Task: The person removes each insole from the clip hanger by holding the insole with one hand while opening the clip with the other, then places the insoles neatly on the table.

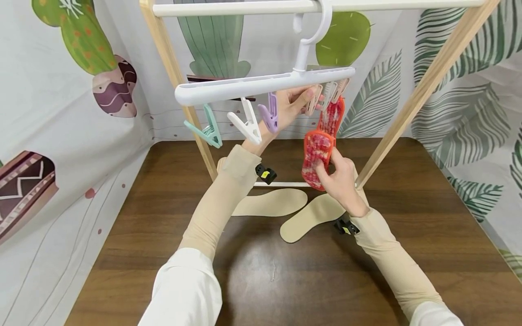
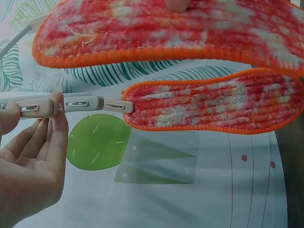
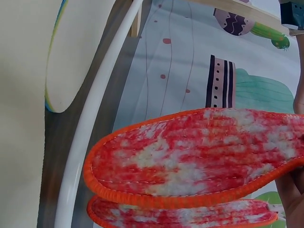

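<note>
My left hand (image 1: 291, 106) is raised to the right half of a white hanger (image 1: 244, 86). Thumb and fingers pinch a pale pink clip (image 2: 35, 108) there. A grey clip (image 2: 83, 103) comes after it, then another pink clip (image 1: 340, 90) that bites the end of a red insole (image 1: 332, 113) with orange edging, hanging down. In my right hand (image 1: 344, 181) is a second red insole (image 1: 314, 149), gripped with the thumb on its face. That held insole stands nearer to me than the hanging one, below the pinched clip.
Teal (image 1: 210, 129), white (image 1: 248, 124) and purple (image 1: 270, 113) clips hang from the hanger's left half. A wooden rack with a white top rod (image 1: 236, 8) carries the hanger. Two beige insoles (image 1: 273, 203) lie on the brown table (image 1: 261, 280).
</note>
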### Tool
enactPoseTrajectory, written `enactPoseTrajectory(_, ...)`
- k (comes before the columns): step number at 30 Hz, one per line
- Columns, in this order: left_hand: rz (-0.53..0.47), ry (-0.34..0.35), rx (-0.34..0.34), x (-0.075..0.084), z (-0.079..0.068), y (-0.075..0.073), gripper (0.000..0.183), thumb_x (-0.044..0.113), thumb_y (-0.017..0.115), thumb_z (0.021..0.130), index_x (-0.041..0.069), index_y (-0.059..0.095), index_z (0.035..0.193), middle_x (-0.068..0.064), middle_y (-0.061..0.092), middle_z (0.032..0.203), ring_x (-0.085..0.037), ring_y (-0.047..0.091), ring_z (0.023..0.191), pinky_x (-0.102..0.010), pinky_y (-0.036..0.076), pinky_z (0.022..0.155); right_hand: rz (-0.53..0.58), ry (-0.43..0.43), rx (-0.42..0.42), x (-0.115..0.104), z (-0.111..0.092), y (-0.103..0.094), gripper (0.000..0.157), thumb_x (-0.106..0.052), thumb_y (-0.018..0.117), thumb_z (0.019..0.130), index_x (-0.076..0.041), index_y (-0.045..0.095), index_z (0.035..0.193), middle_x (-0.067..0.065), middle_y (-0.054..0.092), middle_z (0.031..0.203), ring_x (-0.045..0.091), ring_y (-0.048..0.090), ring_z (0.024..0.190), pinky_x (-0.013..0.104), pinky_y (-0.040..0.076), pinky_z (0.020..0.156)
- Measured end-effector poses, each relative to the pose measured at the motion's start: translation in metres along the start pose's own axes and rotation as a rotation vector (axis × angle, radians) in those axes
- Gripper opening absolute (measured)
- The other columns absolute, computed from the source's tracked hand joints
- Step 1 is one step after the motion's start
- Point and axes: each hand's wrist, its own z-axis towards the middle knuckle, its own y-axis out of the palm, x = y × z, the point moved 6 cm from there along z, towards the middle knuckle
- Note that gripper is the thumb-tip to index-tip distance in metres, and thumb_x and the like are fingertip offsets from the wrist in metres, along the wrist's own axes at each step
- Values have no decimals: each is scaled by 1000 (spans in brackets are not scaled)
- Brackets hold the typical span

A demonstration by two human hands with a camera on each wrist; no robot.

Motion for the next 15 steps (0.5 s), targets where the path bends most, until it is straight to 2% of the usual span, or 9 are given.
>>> enactPoseTrajectory(3, -10, -10, 2, -1, 0, 0, 34, 4, 42, 96, -9, 47, 127, -29, 58, 115, -38, 62, 97, -32, 55, 81, -21, 18, 9, 1, -1, -2, 22, -8, 53, 76, -1, 60, 95, 12, 68, 71, 19, 60, 58, 32, 42, 52)
enactPoseTrajectory(7, -28, -13, 4, -1, 0, 0, 34, 4, 42, 96, -10, 46, 127, -30, 58, 114, -39, 62, 97, -32, 55, 79, -30, 17, 18, 1, -2, -5, 22, -9, 53, 76, 0, 59, 95, 12, 67, 70, 18, 59, 58, 26, 41, 52)
enactPoseTrajectory(13, -20, -35, 11, -2, -1, -1, 34, 6, 42, 97, -9, 48, 126, -28, 59, 113, -36, 63, 97, -29, 54, 76, -33, -4, 43, 3, -6, -9, 23, -9, 51, 76, 0, 60, 95, 7, 56, 61, 16, 43, 49, 20, 32, 48)
enactPoseTrajectory(15, -30, -44, 12, -3, -2, -2, 33, 7, 42, 97, -8, 49, 125, -28, 60, 113, -35, 63, 96, -26, 54, 73, -32, -7, 52, 3, -8, -9, 23, -9, 51, 76, 0, 60, 95, 7, 55, 61, 16, 42, 49, 20, 32, 47)
